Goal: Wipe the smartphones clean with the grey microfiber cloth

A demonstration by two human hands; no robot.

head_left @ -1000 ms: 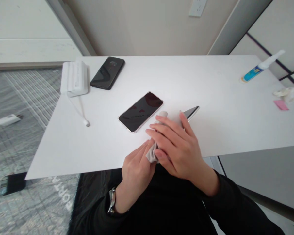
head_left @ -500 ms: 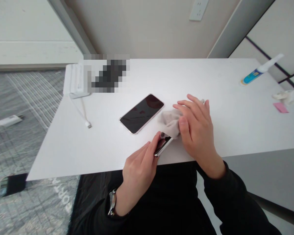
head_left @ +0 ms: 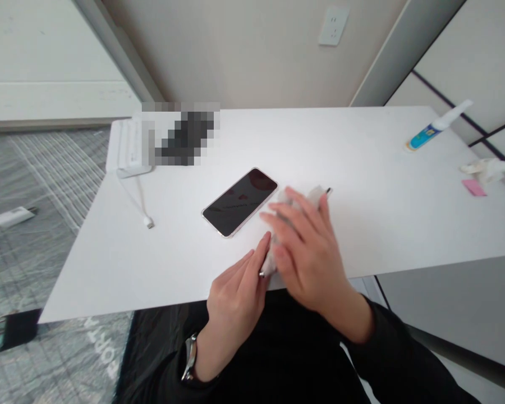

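With its fingers along the near left edge, my left hand is closed on a smartphone just above the table. Most of that phone is covered; only its far corner and a bit of its near end show. A pale grey cloth lies across the screen. Over the cloth my right hand presses down, its fingers slightly spread and a little blurred, the cloth bunched beneath fingers and thumb. A second smartphone in a clear case lies face up on the white table, left of the hands.
A white power strip with a cable plug sits at the table's left, beside a pixelated dark patch. A blue-and-white tube, a crumpled tissue and a pink slip are at the right. A wall stands behind.
My right hand has slid the cloth down along the phone toward my left hand, covering the near part of the screen. The far corner is now exposed. The whole view has shifted slightly.
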